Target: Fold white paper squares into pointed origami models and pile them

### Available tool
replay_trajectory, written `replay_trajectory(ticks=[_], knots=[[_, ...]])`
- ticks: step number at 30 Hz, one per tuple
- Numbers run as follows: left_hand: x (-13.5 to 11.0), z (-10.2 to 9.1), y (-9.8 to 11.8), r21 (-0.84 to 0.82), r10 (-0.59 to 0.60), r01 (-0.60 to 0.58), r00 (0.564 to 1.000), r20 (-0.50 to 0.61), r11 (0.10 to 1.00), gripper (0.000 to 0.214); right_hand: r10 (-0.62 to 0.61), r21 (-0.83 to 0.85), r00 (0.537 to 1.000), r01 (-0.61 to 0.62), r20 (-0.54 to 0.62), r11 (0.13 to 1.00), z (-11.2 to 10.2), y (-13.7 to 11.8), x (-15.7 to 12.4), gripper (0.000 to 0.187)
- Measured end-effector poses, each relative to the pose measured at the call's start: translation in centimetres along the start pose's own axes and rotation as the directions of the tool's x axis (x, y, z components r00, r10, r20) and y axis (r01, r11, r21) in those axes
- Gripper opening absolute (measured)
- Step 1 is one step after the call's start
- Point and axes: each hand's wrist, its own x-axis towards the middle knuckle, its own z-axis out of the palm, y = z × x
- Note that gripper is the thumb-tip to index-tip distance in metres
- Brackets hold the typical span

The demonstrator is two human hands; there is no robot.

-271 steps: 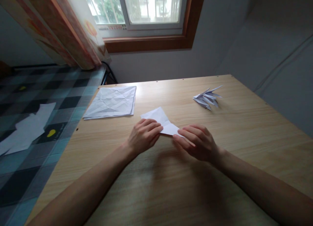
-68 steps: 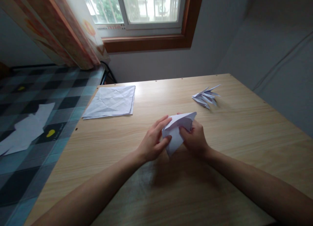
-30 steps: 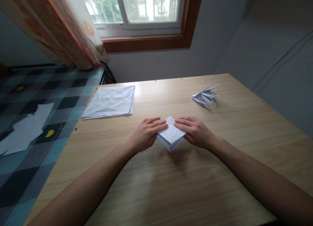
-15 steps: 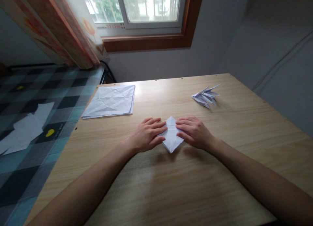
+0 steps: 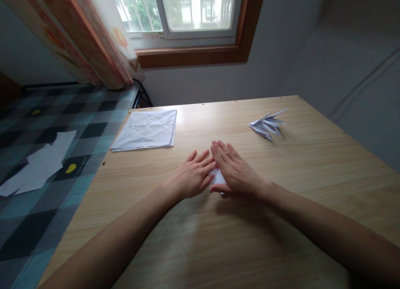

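Note:
A small piece of folded white paper lies on the wooden table, mostly covered by my hands. My left hand rests flat at its left side, fingers stretched out and a little apart. Over the paper's right part lies my right hand, palm down with the fingers extended close together and the thumb pointing left. The right fingertips meet the left fingers near the paper's far end. Only a pale patch between the hands and a small tip by the right thumb show.
Creased white paper sheets lie stacked at the table's far left. Toward the far right sits a spiky folded-paper piece. Torn paper lies on a checked cloth left of the table. A window and curtain are beyond.
My right hand has slid left and forward across the folded paper, covering most of it. My left hand has stayed nearly in place. The view has shifted slightly.

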Motion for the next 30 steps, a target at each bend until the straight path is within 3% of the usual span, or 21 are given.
replay_trajectory(ticks=[5, 11, 18, 30], knots=[[-0.1, 0.0, -0.1, 0.007, 0.023, -0.024, 0.999, 0.040, 1.000, 0.046, -0.028, 0.194, 0.998, 0.016, 0.056, 0.981, 1.3, -0.8, 2.5, 0.118], [-0.2, 0.2, 0.1, -0.001, -0.034, 0.034, 0.999, 0.042, 0.999, 0.054, 0.103, 0.289, 0.980, -0.149, 0.169, 0.946, 2.7, -0.6, 2.8, 0.115], [-0.2, 0.7, 0.4, 0.031, -0.077, 0.076, 0.996, 0.036, 0.997, 0.064, 0.142, 0.227, 0.974, -0.181, 0.179, 0.957, 2.4, -0.2, 2.5, 0.114], [-0.4, 0.2, 0.4, 0.039, -0.154, 0.151, 0.985, 0.082, 0.988, 0.065, 0.208, -0.085, 0.947, -0.193, 0.244, 0.978, 0.6, 1.6, -0.5, 0.106]])
